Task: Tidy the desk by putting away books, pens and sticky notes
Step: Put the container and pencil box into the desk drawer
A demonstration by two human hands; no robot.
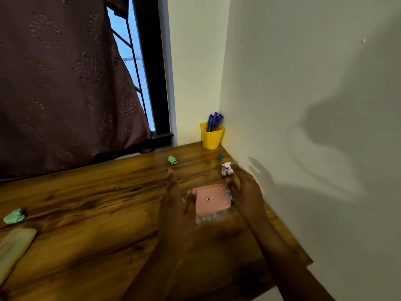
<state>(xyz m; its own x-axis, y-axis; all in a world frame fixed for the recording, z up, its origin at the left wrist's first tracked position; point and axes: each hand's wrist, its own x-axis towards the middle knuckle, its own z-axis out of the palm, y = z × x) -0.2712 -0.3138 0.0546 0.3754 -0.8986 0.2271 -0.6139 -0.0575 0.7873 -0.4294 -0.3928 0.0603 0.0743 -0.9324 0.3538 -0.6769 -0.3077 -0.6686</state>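
Observation:
A small clear box with a pink lid (211, 197) sits on the wooden desk (91, 213) near the right wall. My left hand (176, 205) is at its left side, fingers straight and thumb touching the lid's edge. My right hand (244, 190) is at its right side, fingers extended and blurred. A crumpled white paper ball (226, 168) lies just beyond my right fingertips. A crumpled green note (172, 160) and a small blue scrap (220, 157) lie further back. Another green ball (14, 216) is at the far left. Blue pens (214, 121) stand in a yellow cup (211, 137) in the corner.
A pale flat case (13, 248) lies at the desk's left front edge. A brown curtain (65, 83) hangs over the window behind the desk. The cream wall (314, 105) runs along the desk's right edge.

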